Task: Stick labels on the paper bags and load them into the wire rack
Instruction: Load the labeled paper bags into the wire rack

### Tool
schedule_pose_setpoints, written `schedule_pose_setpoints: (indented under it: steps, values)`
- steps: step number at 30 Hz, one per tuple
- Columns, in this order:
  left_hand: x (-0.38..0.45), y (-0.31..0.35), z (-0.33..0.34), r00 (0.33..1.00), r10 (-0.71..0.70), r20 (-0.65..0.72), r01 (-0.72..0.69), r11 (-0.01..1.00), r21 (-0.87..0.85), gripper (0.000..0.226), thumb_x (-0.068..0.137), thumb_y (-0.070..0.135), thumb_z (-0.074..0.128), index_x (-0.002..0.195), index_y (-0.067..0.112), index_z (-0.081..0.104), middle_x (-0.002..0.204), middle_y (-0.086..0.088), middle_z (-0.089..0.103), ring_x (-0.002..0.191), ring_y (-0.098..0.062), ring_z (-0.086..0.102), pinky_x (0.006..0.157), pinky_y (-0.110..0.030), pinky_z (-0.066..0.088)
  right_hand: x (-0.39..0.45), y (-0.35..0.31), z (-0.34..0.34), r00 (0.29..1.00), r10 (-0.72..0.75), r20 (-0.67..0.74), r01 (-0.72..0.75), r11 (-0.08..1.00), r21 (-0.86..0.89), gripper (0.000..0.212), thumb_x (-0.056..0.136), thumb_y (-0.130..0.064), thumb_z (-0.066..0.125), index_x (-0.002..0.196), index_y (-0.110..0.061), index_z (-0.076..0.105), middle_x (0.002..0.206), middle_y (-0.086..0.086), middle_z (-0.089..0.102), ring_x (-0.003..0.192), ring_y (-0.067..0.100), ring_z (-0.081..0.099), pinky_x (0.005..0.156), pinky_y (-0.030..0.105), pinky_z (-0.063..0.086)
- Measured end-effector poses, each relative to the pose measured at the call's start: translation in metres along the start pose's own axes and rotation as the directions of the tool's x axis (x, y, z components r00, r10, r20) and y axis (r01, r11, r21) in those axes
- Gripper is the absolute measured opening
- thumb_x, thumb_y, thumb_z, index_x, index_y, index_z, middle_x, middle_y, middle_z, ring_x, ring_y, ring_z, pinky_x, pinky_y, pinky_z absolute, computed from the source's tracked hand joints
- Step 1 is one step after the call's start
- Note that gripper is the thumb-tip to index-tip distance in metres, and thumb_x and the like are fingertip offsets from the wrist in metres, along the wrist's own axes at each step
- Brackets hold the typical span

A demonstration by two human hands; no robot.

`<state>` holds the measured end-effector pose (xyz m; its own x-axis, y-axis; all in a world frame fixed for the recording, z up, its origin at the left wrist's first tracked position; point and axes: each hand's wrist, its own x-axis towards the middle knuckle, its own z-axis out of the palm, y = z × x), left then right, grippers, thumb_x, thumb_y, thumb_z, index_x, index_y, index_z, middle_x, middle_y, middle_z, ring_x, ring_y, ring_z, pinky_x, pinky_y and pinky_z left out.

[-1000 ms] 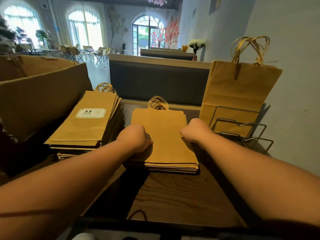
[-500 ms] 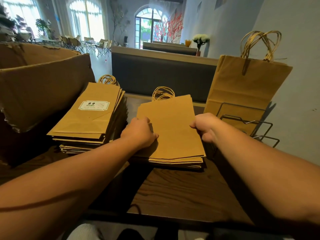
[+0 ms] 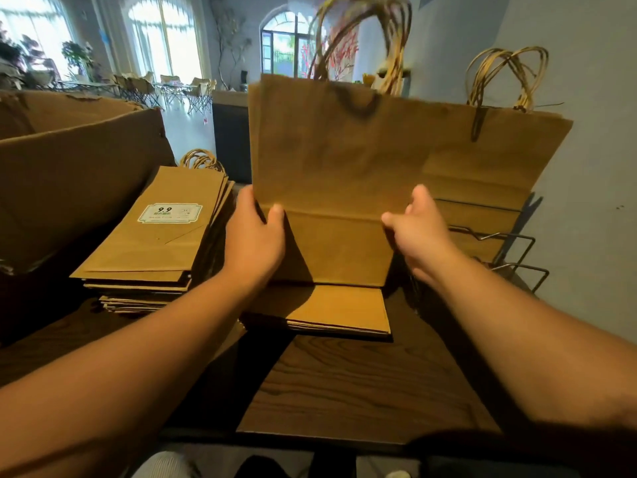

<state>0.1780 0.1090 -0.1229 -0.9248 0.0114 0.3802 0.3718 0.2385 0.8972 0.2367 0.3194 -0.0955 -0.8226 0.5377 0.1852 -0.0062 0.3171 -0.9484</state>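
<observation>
Above the middle of the dark wooden table, one flat brown paper bag is held upright, its twisted handles pointing up. It is pinched at its side edges by the left hand and the right hand. Two stacks of flat bags are lying below, one labelled, one plain. A wire rack is standing at the right edge.

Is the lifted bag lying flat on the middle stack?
No, both hands hold the bag upright above the stack.
</observation>
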Motion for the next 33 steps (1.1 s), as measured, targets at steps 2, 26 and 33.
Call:
schedule_pose_setpoints:
  steps: [2, 26, 33]
  values:
    - [-0.014, -0.013, 0.003, 0.999, -0.022, 0.036, 0.02, 0.998, 0.052, 0.044, 0.102, 0.018, 0.046, 0.144, 0.022, 0.035, 0.122, 0.009, 0.053, 0.11, -0.009, 0.049, 0.091, -0.03, 0.039, -0.008, 0.019, 0.009, 0.999, 0.006, 0.036, -0.003, 0.997, -0.072, 0.049, 0.094, -0.002, 0.056, 0.136, -0.023, 0.041, 0.126, -0.008, 0.055, 0.122, 0.017, 0.052, 0.096, 0.038, 0.048]
    - [0.057, 0.122, 0.176, 0.941, 0.317, 0.114, -0.321, 0.947, 0.01, 0.035, 0.105, 0.019, 0.048, 0.138, 0.027, 0.054, 0.116, 0.015, 0.062, 0.102, 0.0, 0.054, 0.091, -0.015, 0.042, 0.097, -0.037, -0.18, 0.893, -0.23, -0.388, 0.15, 0.962, -0.227, 0.035, 0.1, -0.015, 0.052, 0.134, -0.024, 0.049, 0.132, -0.004, 0.056, 0.117, 0.016, 0.053, 0.097, 0.032, 0.046]
    - [0.058, 0.094, 0.197, 0.909, 0.357, 0.217, -0.382, 0.92, 0.09, 0.036, 0.103, 0.016, 0.051, 0.135, 0.031, 0.057, 0.111, 0.013, 0.066, 0.099, 0.0, 0.06, 0.083, -0.014, 0.044, 0.107, 0.006, -0.187, 0.905, -0.122, -0.408, 0.018, 0.968, -0.25, 0.042, 0.097, -0.017, 0.059, 0.139, -0.021, 0.05, 0.139, 0.0, 0.057, 0.129, 0.026, 0.052, 0.11, 0.046, 0.042]
